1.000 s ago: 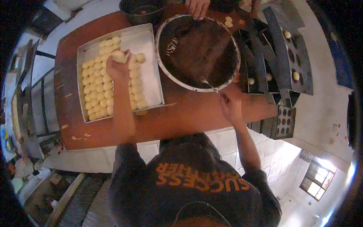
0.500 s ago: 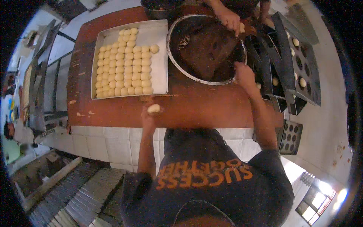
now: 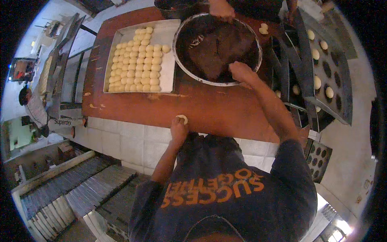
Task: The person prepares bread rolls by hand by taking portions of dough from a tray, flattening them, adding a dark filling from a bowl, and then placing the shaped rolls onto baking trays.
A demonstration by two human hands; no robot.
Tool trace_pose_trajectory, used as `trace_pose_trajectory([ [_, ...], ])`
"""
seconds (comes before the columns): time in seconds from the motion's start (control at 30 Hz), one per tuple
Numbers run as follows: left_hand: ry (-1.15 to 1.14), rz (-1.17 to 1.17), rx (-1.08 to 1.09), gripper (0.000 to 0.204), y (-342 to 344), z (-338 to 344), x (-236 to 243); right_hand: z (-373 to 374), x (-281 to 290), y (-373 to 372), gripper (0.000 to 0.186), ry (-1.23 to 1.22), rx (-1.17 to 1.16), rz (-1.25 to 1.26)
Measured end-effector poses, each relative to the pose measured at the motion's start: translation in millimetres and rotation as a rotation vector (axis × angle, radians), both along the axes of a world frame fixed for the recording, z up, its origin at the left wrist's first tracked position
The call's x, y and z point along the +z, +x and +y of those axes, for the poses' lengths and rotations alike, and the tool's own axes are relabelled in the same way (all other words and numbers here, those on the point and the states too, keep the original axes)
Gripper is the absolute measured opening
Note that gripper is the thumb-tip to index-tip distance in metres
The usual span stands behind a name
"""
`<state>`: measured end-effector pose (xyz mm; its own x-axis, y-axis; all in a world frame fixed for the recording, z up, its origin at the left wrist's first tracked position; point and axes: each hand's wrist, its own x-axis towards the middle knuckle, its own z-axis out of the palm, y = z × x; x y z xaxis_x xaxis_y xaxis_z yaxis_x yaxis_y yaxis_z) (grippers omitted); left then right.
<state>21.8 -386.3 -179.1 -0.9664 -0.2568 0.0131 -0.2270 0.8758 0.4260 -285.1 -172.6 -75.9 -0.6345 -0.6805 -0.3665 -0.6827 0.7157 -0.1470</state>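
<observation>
My left hand (image 3: pixel 179 130) is closed around a pale round dough piece (image 3: pixel 183 119) at the near edge of the brown table. My right hand (image 3: pixel 242 72) reaches over the near right rim of a large round basin (image 3: pixel 189 76). Its fingers are bent together at the dark brown filling (image 3: pixel 219 48) inside; whatever they grip is hidden. To the left of the basin lies a shallow metal tray (image 3: pixel 168 74) with rows of many pale dough balls (image 3: pixel 137 64). One dough ball (image 3: pixel 165 49) sits a little apart at the right end of a row.
A co-worker's hand (image 3: pixel 221 9) is at the basin's far rim. Two small dough pieces (image 3: pixel 263 28) rest right of the basin. Dark moulded baking pans (image 3: pixel 328 76) with some dough balls stand stacked at the right. A dark pot (image 3: pixel 173 8) stands at the back.
My left hand has moved right with the dough piece, the hand now turned over it. My right hand has gone further left over the filling. The co-worker's hand has moved left, away from the dough pieces.
</observation>
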Motion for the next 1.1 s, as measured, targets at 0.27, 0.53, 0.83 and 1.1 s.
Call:
trace_pose_trajectory([
  [0.27,0.585,-0.069,0.210,0.024,-28.1,-36.3,11.3,20.4,24.1,-9.2,0.018,-0.407,0.030,-0.445],
  [0.53,1.811,0.124,0.378,0.043,-112.8,-7.6,105.4,-19.2,58.8,103.1,0.014,-0.897,-0.611,-0.491],
  [0.83,2.192,0.188,0.476,0.027,-186.5,-34.4,136.4,-89.3,34.0,123.1,0.029,-0.856,-0.300,0.454],
  [1.1,2.203,0.341,0.410,0.030,-175.8,-107.5,154.4,-97.1,18.7,95.6,0.019,-0.295,-0.567,0.465],
])
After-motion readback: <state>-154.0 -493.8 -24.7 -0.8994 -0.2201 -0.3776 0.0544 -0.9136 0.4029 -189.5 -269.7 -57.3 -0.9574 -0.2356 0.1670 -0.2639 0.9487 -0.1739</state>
